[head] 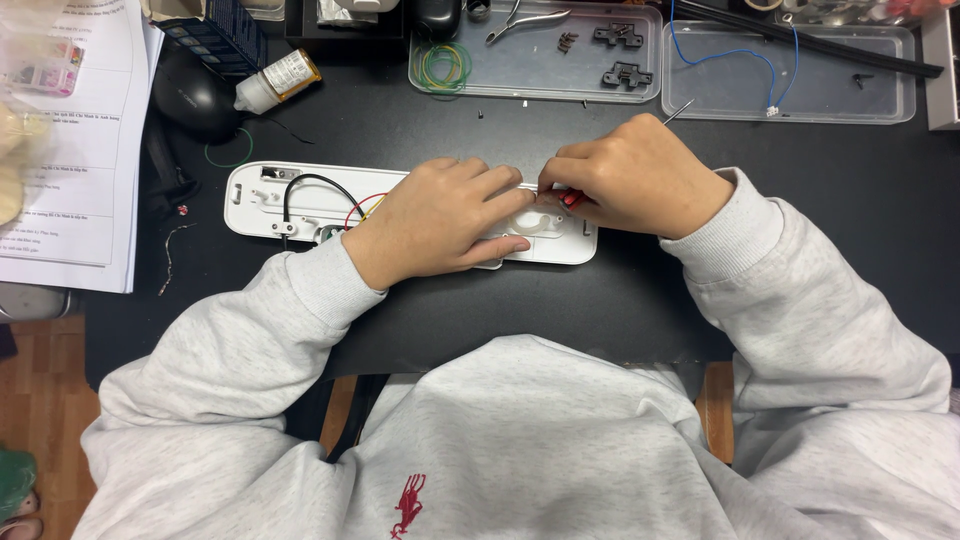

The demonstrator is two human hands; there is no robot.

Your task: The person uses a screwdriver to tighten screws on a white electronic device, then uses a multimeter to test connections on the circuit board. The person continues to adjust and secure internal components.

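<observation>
Head view, looking straight down. Long white plastic housing (300, 200) lying flat across the middle of the black surface (640, 300), black and red wires (330, 190) showing inside its left half. Left hand (440, 220) pressed flat over the housing's right half, fingers spread, grip not closed around anything. Right hand (630, 175) touching it at 3 o'clock, grip pinched shut on a small red-handled tool (572, 198), metal tip (678, 110) poking out toward 1 o'clock. Two clear trays (540, 75) up at 12 o'clock, glue bottle (280, 80) at 10 o'clock, papers (80, 150) at 9.
</observation>
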